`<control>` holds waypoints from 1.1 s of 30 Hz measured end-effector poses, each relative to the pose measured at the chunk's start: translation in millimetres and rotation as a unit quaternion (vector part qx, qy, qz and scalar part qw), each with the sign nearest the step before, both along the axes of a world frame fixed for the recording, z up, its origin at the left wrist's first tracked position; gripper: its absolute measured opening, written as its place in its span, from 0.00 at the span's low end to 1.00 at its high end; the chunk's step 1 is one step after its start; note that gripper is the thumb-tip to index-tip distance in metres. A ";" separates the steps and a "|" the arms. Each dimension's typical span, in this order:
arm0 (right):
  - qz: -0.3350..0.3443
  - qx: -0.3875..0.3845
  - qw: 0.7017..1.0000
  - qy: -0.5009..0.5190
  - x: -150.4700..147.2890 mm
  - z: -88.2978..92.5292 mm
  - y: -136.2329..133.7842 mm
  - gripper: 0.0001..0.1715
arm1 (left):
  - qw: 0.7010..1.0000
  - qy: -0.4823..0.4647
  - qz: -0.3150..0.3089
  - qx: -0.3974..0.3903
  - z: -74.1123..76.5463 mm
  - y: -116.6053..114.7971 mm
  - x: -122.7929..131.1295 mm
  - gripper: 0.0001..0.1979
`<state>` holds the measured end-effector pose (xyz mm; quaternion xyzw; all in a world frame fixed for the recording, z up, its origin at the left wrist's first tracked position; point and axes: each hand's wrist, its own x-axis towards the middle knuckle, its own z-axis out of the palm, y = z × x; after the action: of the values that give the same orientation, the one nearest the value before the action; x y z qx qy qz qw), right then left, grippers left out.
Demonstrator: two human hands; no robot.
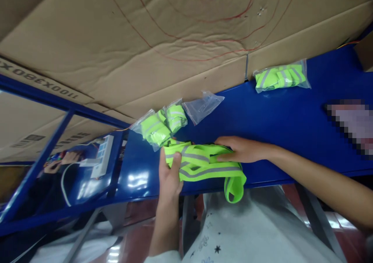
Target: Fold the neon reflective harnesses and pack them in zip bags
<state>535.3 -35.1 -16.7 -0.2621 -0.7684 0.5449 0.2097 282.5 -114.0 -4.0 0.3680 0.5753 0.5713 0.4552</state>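
A bundle of neon yellow-green reflective strap (201,160) with grey stripes is held over the front edge of the blue table. My left hand (170,169) is closed on its left end, thumb on top. At the right end, my right hand (237,149) grips the folded layers, its fingers partly hidden among them. One loop of strap hangs down below the table edge. Just beyond my left hand lie two clear bags of the same strap, a larger bag (155,127) and a smaller bag (176,117). An unfilled clear plastic bag (203,106) lies beside them.
Another bagged strap (281,77) lies at the back right of the blue table (233,115). A cardboard wall (175,41) stands behind. To the left are a blue frame bar (62,127), a white power strip (102,156) and another person's hands (62,161). A blurred-out object (352,123) lies right.
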 end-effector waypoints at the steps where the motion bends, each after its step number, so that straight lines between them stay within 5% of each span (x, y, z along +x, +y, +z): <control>1: -0.078 0.058 0.995 0.012 3.0 8.5 -4.4 0.27 | 0.998 0.056 0.028 0.023 -1.7 0.2 -0.2 0.37; 3: -0.218 0.139 0.965 0.043 1.8 30.0 -20.1 0.29 | 0.984 0.158 0.061 0.054 -3.4 -1.6 0.1 0.36; 5: -0.276 0.203 0.939 0.039 -12.8 47.4 -40.5 0.30 | 0.976 0.202 0.059 0.062 -1.6 -5.5 3.4 0.35; 8: -0.234 0.296 0.926 -0.019 -51.6 46.1 -65.1 0.48 | 0.987 0.143 0.046 0.051 8.6 -11.0 14.2 0.32; 11: -0.240 0.326 0.914 -0.037 -83.5 20.2 -72.3 0.58 | 1.000 0.003 0.014 0.014 18.8 -11.2 24.3 0.29; 14: -0.261 0.321 0.910 -0.020 -92.0 0.4 -68.4 0.60 | 0.992 -0.119 -0.024 -0.025 16.1 -4.7 29.2 0.27; 18: -0.276 0.313 0.906 -0.064 -85.3 -4.2 -63.0 0.56 | 0.979 -0.201 -0.017 -0.043 -3.0 6.1 32.8 0.26; 21: -0.288 0.285 0.908 -0.105 -82.0 -7.1 -61.4 0.57 | 0.982 -0.187 0.003 -0.023 -10.7 9.1 36.2 0.26; 26: -0.252 0.249 0.927 -0.126 -77.5 -21.8 -61.8 0.75 | 0.995 -0.101 0.025 0.002 -7.3 8.8 35.0 0.27; 33: -0.225 0.353 0.881 -0.220 -64.8 -14.2 -65.3 0.67 | 0.996 -0.082 -0.035 -0.006 -8.5 9.7 21.7 0.26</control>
<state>470.6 -100.4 -30.9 -0.4494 -0.8568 0.1036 0.2306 304.2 -104.3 -12.5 0.3372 0.5258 0.5799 0.5230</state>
